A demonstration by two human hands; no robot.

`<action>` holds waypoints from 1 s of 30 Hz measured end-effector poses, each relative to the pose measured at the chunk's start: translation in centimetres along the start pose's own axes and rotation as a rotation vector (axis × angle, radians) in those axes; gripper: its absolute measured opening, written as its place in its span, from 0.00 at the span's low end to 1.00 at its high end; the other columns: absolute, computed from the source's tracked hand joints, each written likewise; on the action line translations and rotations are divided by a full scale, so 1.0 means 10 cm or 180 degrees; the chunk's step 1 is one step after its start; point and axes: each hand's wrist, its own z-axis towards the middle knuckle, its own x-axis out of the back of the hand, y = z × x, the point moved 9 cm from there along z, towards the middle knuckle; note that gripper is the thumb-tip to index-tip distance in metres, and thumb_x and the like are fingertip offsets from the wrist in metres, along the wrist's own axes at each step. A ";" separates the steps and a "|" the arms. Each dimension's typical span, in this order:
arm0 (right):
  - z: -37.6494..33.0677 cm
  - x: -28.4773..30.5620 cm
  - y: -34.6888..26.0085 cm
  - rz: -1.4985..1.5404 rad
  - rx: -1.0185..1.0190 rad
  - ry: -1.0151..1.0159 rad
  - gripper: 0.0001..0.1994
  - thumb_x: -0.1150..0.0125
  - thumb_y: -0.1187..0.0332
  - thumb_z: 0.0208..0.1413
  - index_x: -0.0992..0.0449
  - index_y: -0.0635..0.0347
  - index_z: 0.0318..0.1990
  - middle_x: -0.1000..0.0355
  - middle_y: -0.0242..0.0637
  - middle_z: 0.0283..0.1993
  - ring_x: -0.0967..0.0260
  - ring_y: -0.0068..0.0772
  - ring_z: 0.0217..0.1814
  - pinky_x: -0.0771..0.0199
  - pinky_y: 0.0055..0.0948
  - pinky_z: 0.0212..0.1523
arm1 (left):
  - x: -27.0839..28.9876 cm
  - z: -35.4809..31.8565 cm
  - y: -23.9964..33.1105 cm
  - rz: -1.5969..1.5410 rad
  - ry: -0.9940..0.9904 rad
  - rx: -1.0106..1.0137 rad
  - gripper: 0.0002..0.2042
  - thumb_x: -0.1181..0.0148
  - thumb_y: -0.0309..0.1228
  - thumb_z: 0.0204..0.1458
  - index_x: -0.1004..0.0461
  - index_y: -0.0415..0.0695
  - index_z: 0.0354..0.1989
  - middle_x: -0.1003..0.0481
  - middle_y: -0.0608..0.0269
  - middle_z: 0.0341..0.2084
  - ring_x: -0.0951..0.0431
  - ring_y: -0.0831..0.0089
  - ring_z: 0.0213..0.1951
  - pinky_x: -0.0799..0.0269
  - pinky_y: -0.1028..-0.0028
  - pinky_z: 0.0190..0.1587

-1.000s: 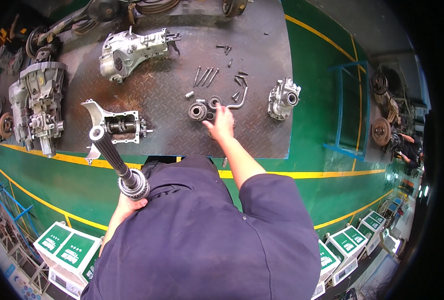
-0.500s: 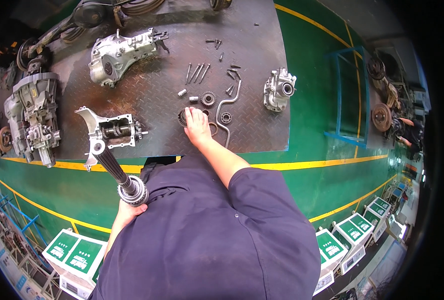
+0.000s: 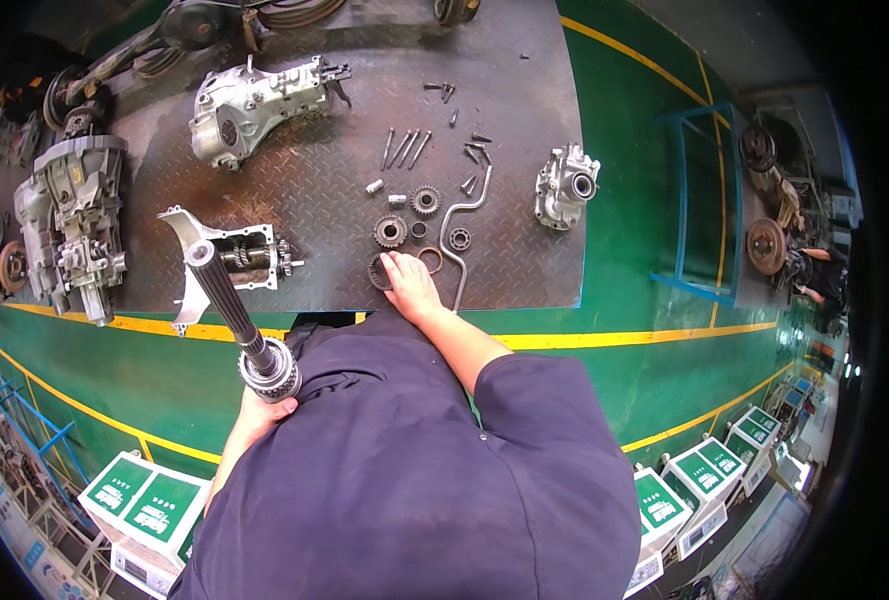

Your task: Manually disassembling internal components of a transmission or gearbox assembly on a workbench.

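My left hand (image 3: 265,412) is closed round the geared lower end of a splined transmission shaft (image 3: 233,305), held tilted in front of my body. Its long bare end points up and away over the table's near edge. Close to that edge, my right hand (image 3: 413,288) has its fingers on a dark toothed ring (image 3: 379,272), partly hidden by the fingertips. Just beyond lies a gear (image 3: 390,232), with a small dark ring (image 3: 419,230) beside it. A second gear (image 3: 426,200), a bearing (image 3: 460,239) and a thin brass-coloured ring (image 3: 434,257) are nearby.
An open housing half (image 3: 227,262) with gears inside lies left on the metal table (image 3: 325,200). A larger casing (image 3: 255,110) stands beyond it, a smaller one (image 3: 566,188) at right. A bent metal tube (image 3: 451,222) and bolts (image 3: 405,148) lie between. Further gearboxes (image 3: 80,225) are far left.
My right hand has moved toward the table's near edge, with the toothed ring at its fingers. The gear and small ring beyond are now uncovered. The left hand keeps hold of the shaft.
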 end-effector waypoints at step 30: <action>-0.24 0.62 1.84 0.0117 -0.2407 0.0493 0.39 0.23 0.62 0.47 0.35 0.62 0.66 0.41 0.51 0.70 0.43 0.53 0.72 0.41 0.42 0.72 | -0.02 -0.17 0.02 -0.0452 0.0232 0.0062 0.45 0.17 0.36 0.36 0.38 0.41 0.64 0.29 0.67 0.53 0.29 0.74 0.55 0.35 0.70 0.62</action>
